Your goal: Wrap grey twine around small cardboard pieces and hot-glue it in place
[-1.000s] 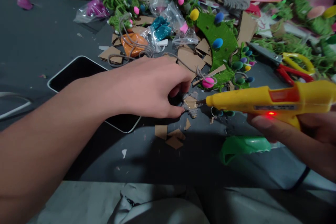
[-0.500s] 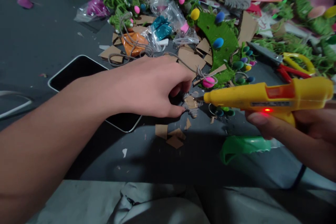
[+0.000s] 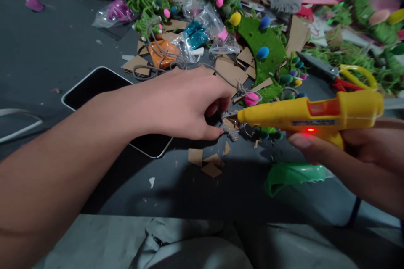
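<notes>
Between thumb and fingers, my left hand [image 3: 189, 103] grips a small cardboard piece [image 3: 230, 123] edged with wrapped grey yarn. My right hand [image 3: 353, 155] is closed round the handle of a yellow hot glue gun [image 3: 322, 113], whose red light is on. The gun's nozzle meets or hovers just over the cardboard; the exact contact is hard to see. Grey yarn [image 3: 217, 73] trails behind my left hand. A green wreath-like form [image 3: 271, 65] dotted with coloured egg shapes lies beyond the nozzle.
A phone [image 3: 101, 84] lies partly under my left forearm. Cardboard scraps [image 3: 211, 170] are near the table's front. Scissors [image 3: 334, 71] with red and yellow handles lie at the right, and a green tape dispenser [image 3: 293, 174] below the gun. Plastic bags [image 3: 202, 17] are at the back.
The glue gun has shifted left, its nozzle now further over the cardboard piece. My left hand keeps its hold in nearly the same place.
</notes>
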